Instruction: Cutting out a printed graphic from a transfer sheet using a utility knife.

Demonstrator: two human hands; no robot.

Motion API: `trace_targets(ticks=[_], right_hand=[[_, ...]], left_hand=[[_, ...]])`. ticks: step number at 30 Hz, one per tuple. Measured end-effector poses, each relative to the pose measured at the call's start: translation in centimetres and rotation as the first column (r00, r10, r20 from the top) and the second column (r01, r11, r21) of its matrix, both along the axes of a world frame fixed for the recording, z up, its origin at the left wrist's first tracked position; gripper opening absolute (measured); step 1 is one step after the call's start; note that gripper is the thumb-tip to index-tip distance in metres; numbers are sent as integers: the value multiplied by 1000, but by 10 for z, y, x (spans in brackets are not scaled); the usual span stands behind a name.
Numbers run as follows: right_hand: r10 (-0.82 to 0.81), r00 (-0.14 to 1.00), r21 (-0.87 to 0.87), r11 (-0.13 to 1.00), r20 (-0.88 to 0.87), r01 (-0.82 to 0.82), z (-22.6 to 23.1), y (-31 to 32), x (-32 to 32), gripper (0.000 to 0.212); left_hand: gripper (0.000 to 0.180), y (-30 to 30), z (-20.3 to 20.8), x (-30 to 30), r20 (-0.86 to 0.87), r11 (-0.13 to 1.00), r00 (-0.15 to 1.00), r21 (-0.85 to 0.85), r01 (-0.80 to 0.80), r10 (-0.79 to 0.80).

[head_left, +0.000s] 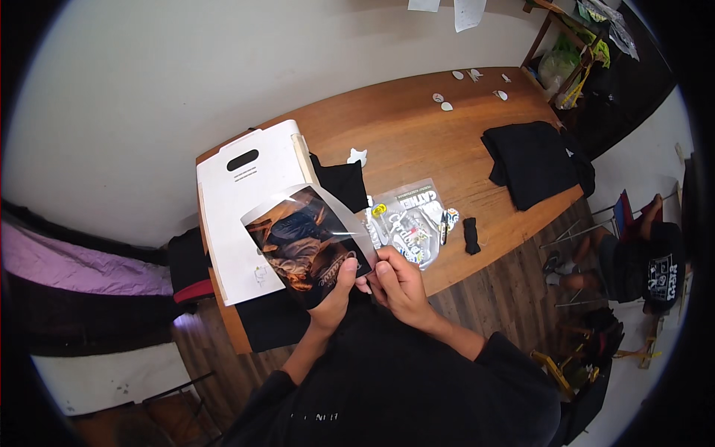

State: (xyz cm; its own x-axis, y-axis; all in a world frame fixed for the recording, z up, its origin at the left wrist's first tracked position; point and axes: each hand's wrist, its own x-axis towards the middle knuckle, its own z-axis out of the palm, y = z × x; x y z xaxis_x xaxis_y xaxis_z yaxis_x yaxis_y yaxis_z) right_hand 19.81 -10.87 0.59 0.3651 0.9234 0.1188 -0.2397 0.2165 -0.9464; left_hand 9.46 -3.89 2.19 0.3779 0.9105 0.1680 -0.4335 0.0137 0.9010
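A clear film sheet printed with a dark brown and orange picture [302, 242] is held up in front of me, tilted over a white boxy machine [231, 197] on the table. My left hand [335, 298] grips the sheet's near edge, thumb on top and fingers hidden beneath. My right hand [402, 290] pinches the sheet's right corner between thumb and curled fingers. Black fabric [279, 322] comes out from under the machine's near side, and more black cloth [342, 182] shows at its right. Beyond my right hand lie several printed clear films [410, 223].
On the wooden table [417, 112] are folded black clothing [532, 164], a small black bundle [471, 235], a white scrap [357, 156] and several small white cut-outs [446, 106] at the far end. A person [625, 268] sits at the right. A shelf [555, 52] stands at the far right.
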Motion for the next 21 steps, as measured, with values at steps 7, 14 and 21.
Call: trace_targets(ticks=[7,14,21], right_hand=[[-5,1000,-59,998,18,6,-4,2,-3,22],[-37,999,-78,996,11,38,-4,0,-1,21],[-61,997,1,998,-52,61,-4,-2,1,21]], left_hand=[[17,4,-23,-3,-129,989,990,141,-35,54],[17,3,-25,1,-131,999,990,2,-43,43],[16,1,-13,8,-18,1000,1000,-2,24,-24]])
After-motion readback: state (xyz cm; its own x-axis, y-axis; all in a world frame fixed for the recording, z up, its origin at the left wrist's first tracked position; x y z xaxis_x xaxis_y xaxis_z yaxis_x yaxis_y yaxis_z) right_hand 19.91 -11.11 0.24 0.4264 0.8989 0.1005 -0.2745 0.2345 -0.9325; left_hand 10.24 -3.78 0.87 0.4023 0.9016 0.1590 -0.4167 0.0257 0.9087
